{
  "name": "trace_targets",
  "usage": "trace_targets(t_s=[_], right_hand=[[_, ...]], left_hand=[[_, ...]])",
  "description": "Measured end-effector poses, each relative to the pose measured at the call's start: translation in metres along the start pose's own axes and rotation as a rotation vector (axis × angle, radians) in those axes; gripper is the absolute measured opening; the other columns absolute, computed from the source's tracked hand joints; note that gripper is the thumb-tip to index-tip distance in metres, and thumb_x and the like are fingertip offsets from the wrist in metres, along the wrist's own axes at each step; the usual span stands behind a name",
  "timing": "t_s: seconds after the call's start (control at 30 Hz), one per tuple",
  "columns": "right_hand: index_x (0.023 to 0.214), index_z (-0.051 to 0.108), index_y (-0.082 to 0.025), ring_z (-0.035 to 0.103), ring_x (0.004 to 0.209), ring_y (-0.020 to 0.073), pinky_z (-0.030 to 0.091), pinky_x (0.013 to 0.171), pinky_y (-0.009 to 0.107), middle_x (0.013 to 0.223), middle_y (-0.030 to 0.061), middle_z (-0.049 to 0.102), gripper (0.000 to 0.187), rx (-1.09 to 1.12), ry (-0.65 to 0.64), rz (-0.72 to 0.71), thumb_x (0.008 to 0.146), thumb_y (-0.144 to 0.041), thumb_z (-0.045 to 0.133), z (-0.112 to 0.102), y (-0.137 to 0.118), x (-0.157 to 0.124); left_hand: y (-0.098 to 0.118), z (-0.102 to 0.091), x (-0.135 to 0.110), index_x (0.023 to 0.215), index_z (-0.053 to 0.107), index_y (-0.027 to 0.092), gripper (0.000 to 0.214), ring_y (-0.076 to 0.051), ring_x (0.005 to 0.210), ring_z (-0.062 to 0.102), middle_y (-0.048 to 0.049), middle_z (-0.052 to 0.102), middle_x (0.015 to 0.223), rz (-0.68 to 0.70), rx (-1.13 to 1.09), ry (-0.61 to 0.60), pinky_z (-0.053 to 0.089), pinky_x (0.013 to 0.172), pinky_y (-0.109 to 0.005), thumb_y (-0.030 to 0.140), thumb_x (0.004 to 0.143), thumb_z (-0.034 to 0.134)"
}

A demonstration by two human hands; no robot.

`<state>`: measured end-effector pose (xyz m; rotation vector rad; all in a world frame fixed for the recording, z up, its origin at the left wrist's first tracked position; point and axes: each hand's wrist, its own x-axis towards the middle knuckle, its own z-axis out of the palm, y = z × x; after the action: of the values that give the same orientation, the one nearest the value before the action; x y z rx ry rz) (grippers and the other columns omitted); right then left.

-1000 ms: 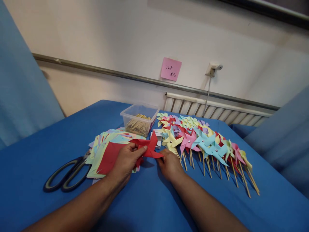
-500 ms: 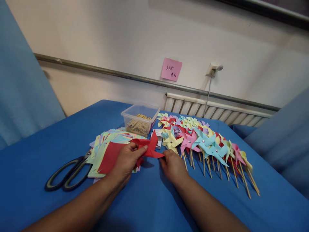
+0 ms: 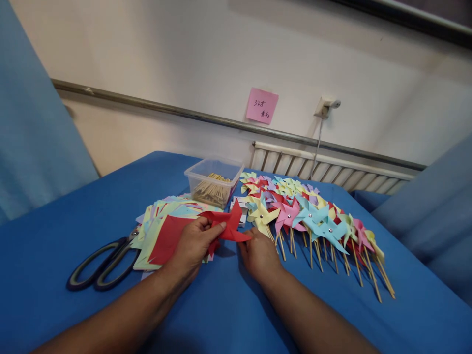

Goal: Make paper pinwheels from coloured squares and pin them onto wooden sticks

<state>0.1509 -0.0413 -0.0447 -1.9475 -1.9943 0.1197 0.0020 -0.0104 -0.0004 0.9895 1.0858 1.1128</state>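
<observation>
My left hand (image 3: 191, 246) pinches a red paper pinwheel head (image 3: 230, 223) at its middle, thumb and fingers closed on the folded points. My right hand (image 3: 260, 253) rests just to the right, its fingers curled at the pinwheel's lower right tip; what they grip is hidden. Under my left hand lies a spread stack of coloured paper squares (image 3: 162, 223) with a red square on top.
Black-handled scissors (image 3: 99, 263) lie at the left on the blue table (image 3: 73, 211). A clear plastic box of wooden sticks (image 3: 214, 182) stands behind. Several finished pinwheels on sticks (image 3: 313, 221) fan out to the right. A pink note (image 3: 261, 105) hangs on the wall.
Almost nothing has moved; my right hand shifted a little under the pinwheel's tip, and the left hand kept its pinch.
</observation>
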Motion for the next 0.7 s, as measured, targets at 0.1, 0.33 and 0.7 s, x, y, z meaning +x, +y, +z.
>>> trace_targets(t_s=[0.1,0.33,0.7], right_hand=[[0.094,0.066,-0.019,0.062,0.078,0.0192,0.039,0.064,0.027,0.090,0.0076,0.065,0.021,0.009,0.007,-0.024,0.093,-0.026,0.045,-0.001,0.000,0.000],[0.085,0.065,-0.020,0.060,0.074,0.0164,0.037,0.061,0.025,0.083,0.0048,0.064,0.026,0.002,-0.010,-0.089,0.094,-0.023,0.041,0.001,0.004,0.001],[0.097,0.064,-0.020,0.060,0.092,0.0190,0.041,0.077,0.026,0.095,0.0057,0.065,0.021,0.167,-0.020,-0.047,0.085,-0.012,0.049,-0.002,0.013,0.000]], left_hand=[[0.000,0.000,0.000,0.069,0.061,0.017,0.021,-0.009,0.036,0.050,0.0030,0.062,0.050,0.003,-0.009,-0.009,0.036,0.033,-0.019,0.027,0.061,0.078],[-0.002,-0.002,0.002,0.067,0.060,0.017,0.021,-0.008,0.036,0.049,0.0045,0.060,0.049,0.009,0.023,-0.011,0.036,0.035,-0.019,0.028,0.062,0.077],[-0.003,-0.004,0.005,0.059,0.054,0.019,0.026,-0.010,0.040,0.050,0.0055,0.055,0.047,0.037,0.040,0.017,0.036,0.037,-0.020,0.027,0.060,0.078]])
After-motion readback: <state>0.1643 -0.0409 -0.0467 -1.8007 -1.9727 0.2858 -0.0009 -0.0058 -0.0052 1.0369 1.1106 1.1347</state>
